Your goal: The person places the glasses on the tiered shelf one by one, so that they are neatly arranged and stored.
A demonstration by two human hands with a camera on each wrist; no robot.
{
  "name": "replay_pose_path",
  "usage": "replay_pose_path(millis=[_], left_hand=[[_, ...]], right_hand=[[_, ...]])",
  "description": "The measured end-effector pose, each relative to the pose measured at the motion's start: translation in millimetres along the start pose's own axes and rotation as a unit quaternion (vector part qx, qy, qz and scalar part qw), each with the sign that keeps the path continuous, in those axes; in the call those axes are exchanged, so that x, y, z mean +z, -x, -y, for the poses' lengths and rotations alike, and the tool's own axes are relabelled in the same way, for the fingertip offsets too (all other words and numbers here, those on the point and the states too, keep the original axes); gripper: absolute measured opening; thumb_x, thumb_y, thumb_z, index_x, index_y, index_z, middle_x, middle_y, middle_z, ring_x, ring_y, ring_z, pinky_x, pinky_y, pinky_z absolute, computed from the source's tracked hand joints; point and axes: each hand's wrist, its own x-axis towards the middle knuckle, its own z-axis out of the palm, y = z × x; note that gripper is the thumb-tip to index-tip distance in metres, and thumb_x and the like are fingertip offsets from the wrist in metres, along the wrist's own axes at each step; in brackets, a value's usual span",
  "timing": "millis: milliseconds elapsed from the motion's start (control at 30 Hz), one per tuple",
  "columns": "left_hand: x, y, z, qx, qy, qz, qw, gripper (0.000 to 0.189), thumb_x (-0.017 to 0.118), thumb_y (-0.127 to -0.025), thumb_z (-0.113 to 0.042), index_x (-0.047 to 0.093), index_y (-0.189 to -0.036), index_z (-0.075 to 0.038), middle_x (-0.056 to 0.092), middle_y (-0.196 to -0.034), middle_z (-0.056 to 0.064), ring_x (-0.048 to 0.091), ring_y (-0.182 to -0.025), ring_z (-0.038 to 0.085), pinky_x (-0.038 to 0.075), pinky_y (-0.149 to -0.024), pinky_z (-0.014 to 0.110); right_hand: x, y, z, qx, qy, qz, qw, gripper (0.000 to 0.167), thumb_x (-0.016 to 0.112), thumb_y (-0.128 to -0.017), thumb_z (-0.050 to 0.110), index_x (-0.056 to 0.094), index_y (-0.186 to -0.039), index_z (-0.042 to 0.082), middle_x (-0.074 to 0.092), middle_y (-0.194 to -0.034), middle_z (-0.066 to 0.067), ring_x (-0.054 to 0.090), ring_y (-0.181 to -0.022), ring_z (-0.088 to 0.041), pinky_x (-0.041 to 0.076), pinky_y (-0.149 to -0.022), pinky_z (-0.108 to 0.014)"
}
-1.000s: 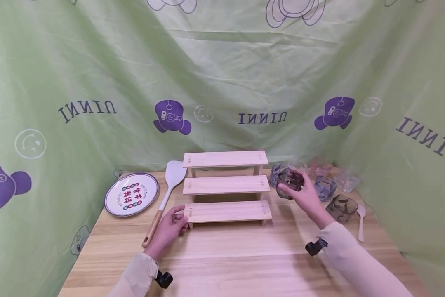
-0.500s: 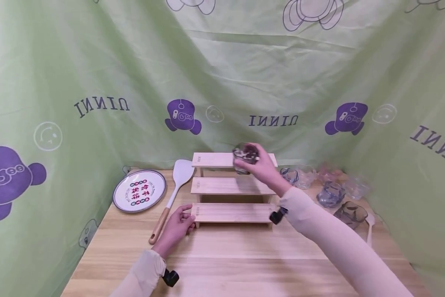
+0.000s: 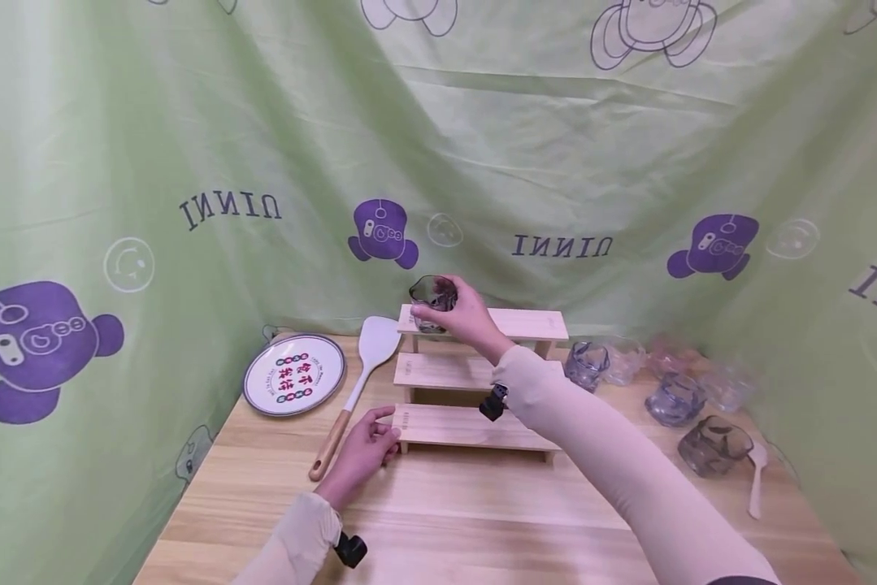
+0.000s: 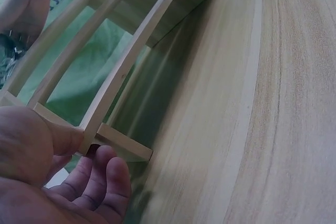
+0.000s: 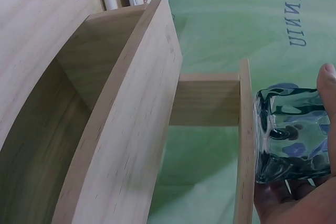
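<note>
A three-step wooden display stand (image 3: 475,426) stands mid-table. My right hand (image 3: 471,315) holds a smoky grey glass (image 3: 429,294) upright at the left end of the top step. In the right wrist view the glass (image 5: 294,132) has its base against the top board (image 5: 245,156), with thumb and fingers around its sides. My left hand (image 3: 365,447) grips the left end of the lowest step. The left wrist view shows the thumb on the board (image 4: 123,72) and curled fingers (image 4: 107,177) beneath it.
Right of the stand are several glasses: a blue glass (image 3: 587,366), another blue glass (image 3: 675,400), a grey glass (image 3: 712,447) and blurred pale ones. A white spoon (image 3: 756,479) lies beside them. On the left are a spatula (image 3: 375,341) and a plate (image 3: 294,375). Green cloth (image 3: 482,162) hangs behind.
My right hand has carried the grey glass from the right of the stand leftward to the top step's left end. The left hand stays on the lowest step. The head view has shifted slightly.
</note>
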Motion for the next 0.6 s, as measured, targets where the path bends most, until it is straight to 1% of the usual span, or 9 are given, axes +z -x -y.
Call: replay_pose_path(millis=[167,300,367,433,467,600], left_hand=[[7.1,-0.9,-1.8,0.012,-0.004,0.008,0.9999,0.048,0.064,-0.097,-0.002,0.050,-0.143,-0.001,0.060,-0.097,0.014,0.064,-0.079,0.027,0.058,-0.064,0.033],[8.8,-0.2,-2.0,0.003,-0.003,0.010,0.9999,0.047,0.064,-0.098,-0.003,0.050,-0.143,-0.003,0.060,-0.098,0.014,0.064,-0.079,0.027,0.058,-0.064,0.034],[7.8,1.4,-1.8,-0.001,-0.002,0.009,1.0000,0.047,0.064,-0.099,-0.004,0.049,-0.143,-0.003,0.059,-0.099,0.014,0.063,-0.080,0.028,0.057,-0.064,0.034],[6.0,2.7,-1.5,-0.006,0.001,0.006,1.0000,0.047,0.063,-0.099,-0.004,0.049,-0.144,-0.004,0.059,-0.100,0.015,0.063,-0.080,0.028,0.057,-0.065,0.034],[5.0,3.2,-1.5,-0.010,0.002,0.004,0.9999,0.047,0.063,-0.099,-0.005,0.049,-0.144,-0.005,0.059,-0.100,0.015,0.063,-0.081,0.028,0.057,-0.065,0.034],[1.6,4.2,-0.7,-0.011,-0.004,0.002,0.9999,0.047,0.062,-0.100,-0.006,0.048,-0.144,-0.006,0.059,-0.101,0.015,0.063,-0.081,0.028,0.057,-0.065,0.034]], right_hand=[[-1.0,-0.5,1.6,0.016,0.009,-0.005,0.9998,0.092,0.087,-0.076,0.054,0.045,-0.147,0.012,0.059,-0.132,-0.007,0.055,-0.121,-0.022,0.043,-0.107,-0.038],[-6.1,1.5,5.2,0.024,0.020,0.000,0.9995,0.105,0.086,-0.075,0.055,0.032,-0.156,0.017,0.052,-0.143,-0.011,0.050,-0.130,-0.028,0.039,-0.112,-0.044],[-9.5,3.5,7.5,0.020,0.024,0.010,0.9994,0.111,0.086,-0.075,0.056,0.024,-0.159,0.019,0.047,-0.150,-0.012,0.046,-0.135,-0.029,0.036,-0.113,-0.046],[-14.2,7.0,9.3,0.012,0.022,0.021,0.9995,0.114,0.086,-0.075,0.056,0.020,-0.160,0.020,0.042,-0.154,-0.012,0.042,-0.138,-0.029,0.035,-0.114,-0.048],[-17.5,9.6,9.5,0.008,0.020,0.024,0.9995,0.114,0.086,-0.076,0.055,0.019,-0.161,0.020,0.041,-0.155,-0.011,0.041,-0.139,-0.028,0.034,-0.115,-0.048],[-37.0,25.0,3.0,-0.011,0.004,0.028,0.9996,0.111,0.086,-0.077,0.052,0.019,-0.160,0.022,0.039,-0.155,-0.008,0.039,-0.140,-0.028,0.033,-0.115,-0.047]])
